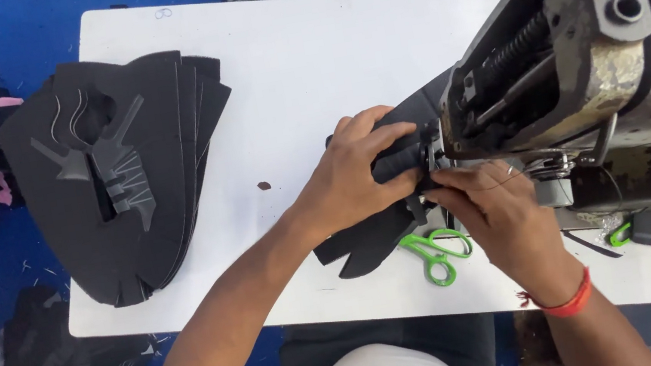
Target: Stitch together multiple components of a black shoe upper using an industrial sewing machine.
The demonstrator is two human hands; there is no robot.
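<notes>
Head view showed the left hand (358,171) and right hand (494,213) both pinching a flat black fabric shoe-upper piece (389,225) on the white table (309,81), its long axis running from near-left up-right under the worn grey metal sewing machine (585,63), green-handled scissors (434,251) just beside.

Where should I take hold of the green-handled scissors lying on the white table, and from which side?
Probably by the two green loops of the green-handled scissors, coming from the table's near edge. The loops lie bare on the white table, while the far end runs under the black fabric piece and the right hand.
</notes>
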